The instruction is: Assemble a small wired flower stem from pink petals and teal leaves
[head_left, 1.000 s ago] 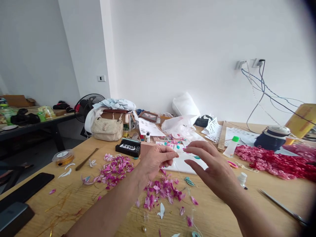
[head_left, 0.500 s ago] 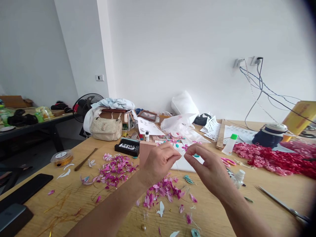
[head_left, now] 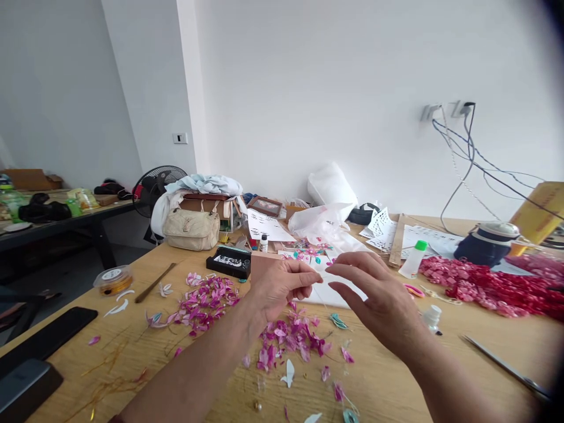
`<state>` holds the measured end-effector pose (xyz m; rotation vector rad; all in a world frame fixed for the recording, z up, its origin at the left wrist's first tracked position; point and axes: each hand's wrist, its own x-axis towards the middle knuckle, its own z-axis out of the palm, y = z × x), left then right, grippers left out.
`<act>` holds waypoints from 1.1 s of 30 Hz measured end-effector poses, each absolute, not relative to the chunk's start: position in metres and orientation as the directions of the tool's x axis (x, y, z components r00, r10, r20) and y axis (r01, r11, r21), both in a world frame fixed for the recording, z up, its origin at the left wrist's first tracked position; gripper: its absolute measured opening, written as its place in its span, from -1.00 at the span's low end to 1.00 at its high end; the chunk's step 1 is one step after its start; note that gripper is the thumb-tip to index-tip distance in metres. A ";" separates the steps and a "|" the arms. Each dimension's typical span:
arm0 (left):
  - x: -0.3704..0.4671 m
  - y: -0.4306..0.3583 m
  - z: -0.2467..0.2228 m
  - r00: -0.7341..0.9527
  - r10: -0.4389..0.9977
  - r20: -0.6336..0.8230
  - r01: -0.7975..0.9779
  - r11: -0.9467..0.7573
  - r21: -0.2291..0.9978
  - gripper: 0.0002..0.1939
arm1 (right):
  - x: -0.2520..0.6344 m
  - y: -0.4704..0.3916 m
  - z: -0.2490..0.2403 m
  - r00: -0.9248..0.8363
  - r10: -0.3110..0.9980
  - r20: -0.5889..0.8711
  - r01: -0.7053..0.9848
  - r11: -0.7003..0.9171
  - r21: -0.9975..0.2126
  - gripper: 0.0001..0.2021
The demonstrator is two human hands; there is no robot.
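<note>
Wooden counter (head_left: 396, 376) strewn with pink petals (head_left: 288, 341): left hand (head_left: 282, 285) stays pinched, seemingly on a thin wire, while right hand (head_left: 383, 299) has drawn apart, fingers now spread and released.

Two hands, left (head_left: 282, 286) and right (head_left: 381, 296); two loose heaps of pink petals (head_left: 205, 298) (head_left: 291, 341) on the surface (head_left: 132, 352); one red heap (head_left: 480, 288); one green-capped bottle (head_left: 413, 260); one beige handbag (head_left: 191, 230); one fan (head_left: 154, 185) (single petals lie too scattered to count)
</note>
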<state>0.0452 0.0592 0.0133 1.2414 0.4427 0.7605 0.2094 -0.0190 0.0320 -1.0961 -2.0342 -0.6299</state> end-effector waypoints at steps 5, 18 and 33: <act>0.047 0.055 0.014 0.698 0.710 0.094 -0.249 0.117 0.961 -0.81 | 0.207 -0.021 0.035 -0.394 0.456 0.798 0.820 0.567 0.081 -0.83; 0.050 0.052 0.013 0.450 0.684 0.574 -0.078 -0.610 0.788 -0.88 | 0.210 -0.017 0.026 0.100 0.847 0.522 0.659 0.337 -0.673 -0.85; 0.047 0.058 0.011 0.708 0.700 0.091 -0.243 0.121 0.962 -0.81 | 0.209 -0.022 0.037 -0.385 0.499 0.776 0.818 0.574 0.037 -0.88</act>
